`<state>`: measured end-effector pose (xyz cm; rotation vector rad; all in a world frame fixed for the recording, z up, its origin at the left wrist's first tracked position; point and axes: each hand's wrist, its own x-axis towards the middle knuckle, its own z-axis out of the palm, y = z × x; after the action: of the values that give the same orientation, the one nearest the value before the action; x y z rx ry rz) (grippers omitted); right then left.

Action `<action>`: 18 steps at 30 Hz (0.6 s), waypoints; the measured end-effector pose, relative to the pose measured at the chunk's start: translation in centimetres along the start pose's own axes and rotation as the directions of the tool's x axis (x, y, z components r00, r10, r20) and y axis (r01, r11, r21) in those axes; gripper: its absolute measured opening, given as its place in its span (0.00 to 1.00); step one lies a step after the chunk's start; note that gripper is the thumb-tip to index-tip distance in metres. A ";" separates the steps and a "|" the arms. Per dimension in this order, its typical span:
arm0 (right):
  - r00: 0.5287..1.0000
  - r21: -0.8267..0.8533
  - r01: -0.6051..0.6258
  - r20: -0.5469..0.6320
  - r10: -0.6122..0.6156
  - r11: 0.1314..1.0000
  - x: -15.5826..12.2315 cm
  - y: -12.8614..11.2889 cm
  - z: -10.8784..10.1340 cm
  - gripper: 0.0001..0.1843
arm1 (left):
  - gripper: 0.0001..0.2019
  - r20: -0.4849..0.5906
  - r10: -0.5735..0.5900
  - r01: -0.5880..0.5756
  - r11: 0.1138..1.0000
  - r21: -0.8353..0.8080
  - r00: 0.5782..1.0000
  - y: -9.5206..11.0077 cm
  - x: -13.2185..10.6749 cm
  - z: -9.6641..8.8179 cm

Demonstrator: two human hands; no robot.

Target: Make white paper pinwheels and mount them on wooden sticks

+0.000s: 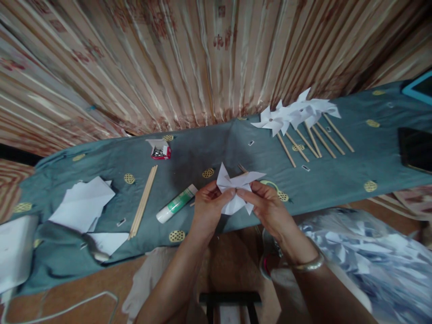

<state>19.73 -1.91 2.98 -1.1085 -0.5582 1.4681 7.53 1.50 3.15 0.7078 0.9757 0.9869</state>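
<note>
A white paper pinwheel (236, 182) is held in front of me over the table's near edge, with both thumbs pressed close to its centre. My left hand (211, 202) grips its left side, fingers curled behind the paper. From the right, my right hand (268, 202) pinches it the same way; a bracelet circles that wrist. Left of my left hand lies a glue stick (177, 204) with a green label. Scissors (270, 183) with a pale green handle lie partly hidden behind my right hand. Whether a pin is at the pinwheel's centre is hidden by the thumbs.
Finished pinwheels on sticks (302, 112) lie at the back right. Wooden sticks (143, 202), an open red box (160, 150) of small metal pieces and white paper sheets (83, 202) are on the left. A plastic bag (374, 252) of white-blue pieces stands at right. A stool (230, 298) is below.
</note>
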 end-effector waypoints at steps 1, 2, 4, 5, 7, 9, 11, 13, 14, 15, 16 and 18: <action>1.000 0.003 -0.001 -0.004 0.001 1.000 0.0 0.0 0.0 0.10 | 0.13 -0.002 0.003 -0.003 1.000 -0.002 1.000 0.0 0.0 0.0; 1.000 0.006 -0.004 -0.007 0.004 1.000 0.0 0.0 0.0 0.11 | 0.13 -0.003 0.006 -0.006 1.000 -0.003 1.000 0.0 0.0 0.0; 1.000 0.007 -0.009 -0.002 0.009 1.000 0.0 -0.1 0.1 0.11 | 0.13 0.002 0.008 -0.008 1.000 0.003 1.000 0.0 0.0 0.1; 1.000 0.005 -0.010 0.001 0.010 1.000 0.0 -0.1 0.1 0.11 | 0.13 0.005 0.007 -0.007 1.000 0.008 1.000 0.0 0.0 0.0; 1.000 0.001 -0.006 0.005 0.006 1.000 0.0 -0.1 0.2 0.11 | 0.13 0.009 0.011 -0.011 1.000 0.013 1.000 0.0 0.0 0.0; 1.000 -0.006 -0.003 0.003 0.003 1.000 0.0 -0.2 0.2 0.12 | 0.13 0.010 0.017 -0.017 1.000 0.010 1.000 0.0 0.0 -0.1; 1.000 -0.018 -0.007 0.006 0.008 1.000 0.1 -0.1 0.2 0.12 | 0.13 0.013 0.018 -0.018 1.000 -0.001 1.000 0.0 0.1 -0.2; 1.000 -0.023 -0.017 0.018 0.017 1.000 0.1 0.0 0.1 0.12 | 0.14 0.016 0.012 -0.012 1.000 -0.009 1.000 -0.1 0.1 -0.3; 1.000 -0.022 -0.022 0.022 0.022 1.000 0.2 0.0 0.0 0.11 | 0.14 0.015 0.011 -0.011 1.000 -0.010 1.000 -0.1 0.2 -0.3; 0.999 -0.018 -0.024 0.024 0.024 1.000 0.2 0.1 0.0 0.11 | 0.14 0.012 0.011 -0.011 1.000 -0.011 1.000 -0.1 0.2 -0.4; 0.999 -0.016 -0.022 0.025 0.023 1.000 0.2 0.2 0.0 0.12 | 0.14 0.009 0.012 -0.012 1.000 -0.011 1.000 -0.1 0.2 -0.4; 0.999 -0.021 -0.013 0.031 0.013 1.000 0.2 0.3 0.0 0.13 | 0.14 0.003 0.018 -0.018 1.000 -0.021 1.000 -0.1 0.1 -0.4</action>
<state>19.61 -1.76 2.63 -1.1089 -0.5905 1.4960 7.22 1.62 2.90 0.7010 0.9564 1.0104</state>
